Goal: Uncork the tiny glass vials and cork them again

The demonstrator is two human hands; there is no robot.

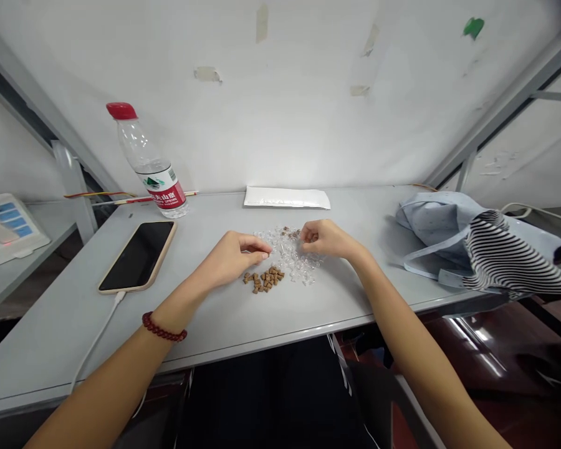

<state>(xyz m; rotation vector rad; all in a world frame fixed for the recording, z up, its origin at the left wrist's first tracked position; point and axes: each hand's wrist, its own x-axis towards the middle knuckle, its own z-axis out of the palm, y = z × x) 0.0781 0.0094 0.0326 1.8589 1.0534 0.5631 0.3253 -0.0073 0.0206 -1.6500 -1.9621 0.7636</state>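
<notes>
A heap of small clear beads [293, 259] lies in the middle of the grey table [215, 318], with a small pile of brown beads [264, 279] just in front of it. My left hand [236, 254] rests beside the piles, fingers curled and fingertips pressed together at the edge of the clear beads. My right hand [325, 239] sits at the far right of the clear heap, fingers pinched over a few brown beads there. What either pinch holds is too small to make out. A red bead bracelet [163, 328] is on my left wrist.
A phone [138, 254] on a white cable lies at the left. A water bottle [150, 165] with a red cap stands behind it. A white packet [286, 197] lies by the wall. A light blue bag and striped cloth [486, 246] cover the right end.
</notes>
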